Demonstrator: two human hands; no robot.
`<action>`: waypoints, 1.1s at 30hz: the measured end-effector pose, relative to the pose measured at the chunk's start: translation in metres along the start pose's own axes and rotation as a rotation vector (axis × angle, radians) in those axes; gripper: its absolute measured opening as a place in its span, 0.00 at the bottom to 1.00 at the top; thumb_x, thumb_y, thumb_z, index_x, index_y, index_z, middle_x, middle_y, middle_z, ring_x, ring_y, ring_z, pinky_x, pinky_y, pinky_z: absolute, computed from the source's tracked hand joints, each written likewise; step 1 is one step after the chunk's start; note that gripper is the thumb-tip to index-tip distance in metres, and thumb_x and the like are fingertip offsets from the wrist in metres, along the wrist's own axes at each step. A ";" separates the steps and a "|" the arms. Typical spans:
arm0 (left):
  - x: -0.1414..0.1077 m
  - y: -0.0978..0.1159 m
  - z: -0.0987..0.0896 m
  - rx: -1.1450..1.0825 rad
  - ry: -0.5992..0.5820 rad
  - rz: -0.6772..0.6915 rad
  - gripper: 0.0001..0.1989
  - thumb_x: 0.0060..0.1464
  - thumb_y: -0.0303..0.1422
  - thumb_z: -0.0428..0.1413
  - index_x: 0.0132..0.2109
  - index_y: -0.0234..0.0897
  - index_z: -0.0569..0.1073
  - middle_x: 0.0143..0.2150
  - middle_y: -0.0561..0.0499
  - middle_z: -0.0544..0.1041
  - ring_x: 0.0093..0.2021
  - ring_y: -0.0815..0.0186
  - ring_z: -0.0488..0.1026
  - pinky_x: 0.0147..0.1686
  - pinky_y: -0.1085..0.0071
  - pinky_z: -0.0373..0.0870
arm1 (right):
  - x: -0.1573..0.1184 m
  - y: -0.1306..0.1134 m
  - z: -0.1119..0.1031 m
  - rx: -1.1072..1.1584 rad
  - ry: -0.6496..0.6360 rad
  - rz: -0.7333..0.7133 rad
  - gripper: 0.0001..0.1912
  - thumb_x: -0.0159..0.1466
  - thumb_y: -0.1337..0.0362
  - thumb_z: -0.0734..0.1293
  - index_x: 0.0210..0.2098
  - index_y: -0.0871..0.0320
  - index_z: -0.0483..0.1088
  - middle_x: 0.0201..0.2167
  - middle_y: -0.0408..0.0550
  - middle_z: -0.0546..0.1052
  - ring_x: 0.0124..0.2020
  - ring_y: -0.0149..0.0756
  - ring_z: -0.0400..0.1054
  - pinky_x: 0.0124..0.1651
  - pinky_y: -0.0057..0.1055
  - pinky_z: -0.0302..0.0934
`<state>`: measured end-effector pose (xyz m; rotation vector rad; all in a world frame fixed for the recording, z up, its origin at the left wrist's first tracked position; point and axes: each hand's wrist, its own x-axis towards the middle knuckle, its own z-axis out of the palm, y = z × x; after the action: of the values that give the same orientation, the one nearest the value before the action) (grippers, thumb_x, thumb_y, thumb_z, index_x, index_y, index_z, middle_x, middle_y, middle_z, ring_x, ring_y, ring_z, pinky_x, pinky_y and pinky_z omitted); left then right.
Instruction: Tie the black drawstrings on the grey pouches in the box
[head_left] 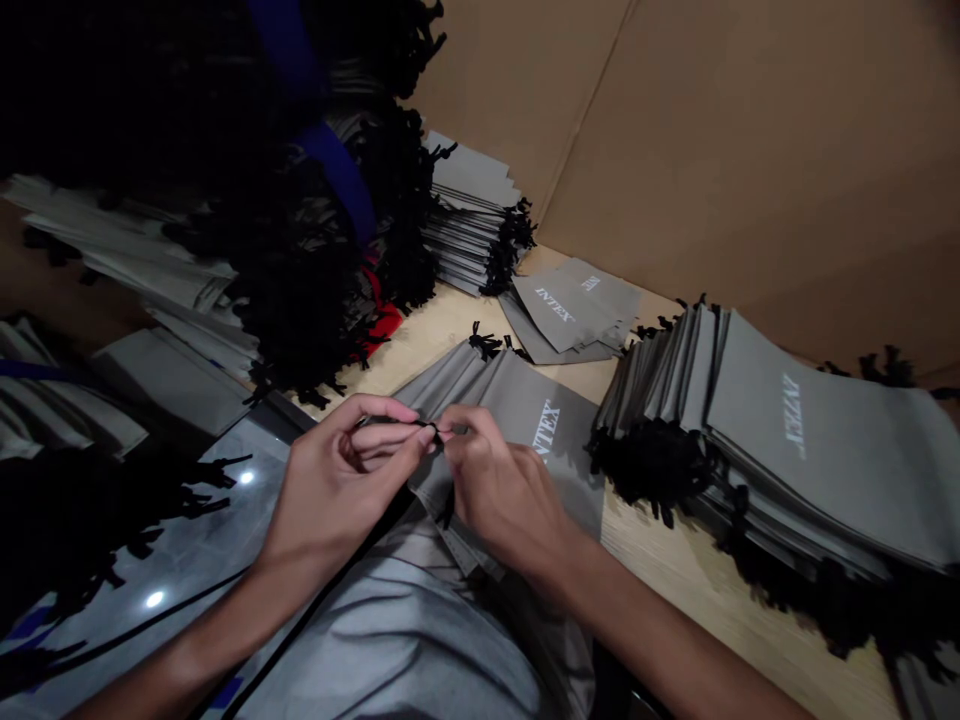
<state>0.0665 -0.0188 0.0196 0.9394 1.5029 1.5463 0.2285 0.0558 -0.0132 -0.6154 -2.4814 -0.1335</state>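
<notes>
My left hand (352,465) and my right hand (487,470) meet near the middle of the view. Between their fingertips both pinch a black drawstring cord (430,428). Just behind and under my right hand lie several grey drawstring pouches (517,395) fanned over each other, the top one printed INTEX in white. Black cord ends (486,340) stick up from their far corners. Lower corners of the pouches hang over my lap. My right palm and fingers partly cover the printed pouch.
A thick stack of grey pouches (847,430) with knotted black cords stands at right. Loose pouches (562,310) and another stack (469,210) lie farther back, before a brown cardboard wall (735,150). Bundles tied with blue bands (337,180) pile up at left on the wooden surface (667,570).
</notes>
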 end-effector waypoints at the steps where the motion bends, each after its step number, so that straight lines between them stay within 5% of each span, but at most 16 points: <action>1: 0.001 0.000 0.000 0.001 0.002 0.007 0.15 0.51 0.33 0.74 0.42 0.40 0.78 0.33 0.50 0.90 0.39 0.59 0.90 0.36 0.75 0.84 | 0.000 0.000 -0.001 0.000 -0.024 -0.004 0.12 0.80 0.69 0.55 0.43 0.55 0.68 0.51 0.53 0.79 0.22 0.29 0.70 0.24 0.30 0.53; 13: 0.008 -0.002 -0.002 0.063 -0.011 0.032 0.19 0.43 0.27 0.71 0.44 0.39 0.76 0.31 0.53 0.88 0.31 0.65 0.87 0.32 0.78 0.83 | 0.003 0.003 -0.011 -0.003 -0.230 -0.078 0.15 0.80 0.68 0.54 0.47 0.55 0.72 0.55 0.56 0.79 0.26 0.33 0.74 0.27 0.30 0.61; 20: 0.008 0.003 -0.003 0.144 0.011 0.060 0.17 0.42 0.28 0.67 0.41 0.42 0.74 0.30 0.55 0.87 0.30 0.65 0.86 0.34 0.75 0.83 | 0.000 0.005 -0.008 0.055 -0.229 -0.118 0.12 0.80 0.67 0.55 0.50 0.55 0.70 0.57 0.57 0.78 0.29 0.29 0.73 0.31 0.26 0.64; 26: 0.015 0.000 -0.012 0.014 -0.109 -0.101 0.16 0.45 0.27 0.67 0.41 0.42 0.73 0.30 0.54 0.88 0.31 0.65 0.87 0.32 0.79 0.80 | 0.000 0.005 -0.007 0.003 -0.144 -0.187 0.15 0.80 0.69 0.52 0.47 0.56 0.69 0.55 0.58 0.79 0.27 0.30 0.71 0.27 0.28 0.60; 29: 0.017 0.001 -0.017 0.001 -0.185 -0.115 0.15 0.50 0.29 0.69 0.45 0.40 0.77 0.33 0.52 0.89 0.33 0.66 0.87 0.36 0.79 0.81 | 0.001 0.005 -0.006 -0.002 -0.152 -0.127 0.14 0.79 0.70 0.53 0.46 0.56 0.69 0.53 0.56 0.80 0.24 0.30 0.70 0.26 0.29 0.57; 33: 0.016 0.004 -0.021 0.130 -0.249 0.039 0.11 0.55 0.31 0.70 0.46 0.40 0.85 0.39 0.51 0.90 0.38 0.65 0.88 0.39 0.79 0.83 | 0.001 0.009 -0.006 0.180 -0.170 0.024 0.12 0.78 0.71 0.54 0.48 0.53 0.67 0.52 0.52 0.79 0.26 0.31 0.71 0.29 0.29 0.59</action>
<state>0.0407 -0.0132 0.0227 1.1954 1.4266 1.3150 0.2349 0.0628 -0.0079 -0.6005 -2.6108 0.1566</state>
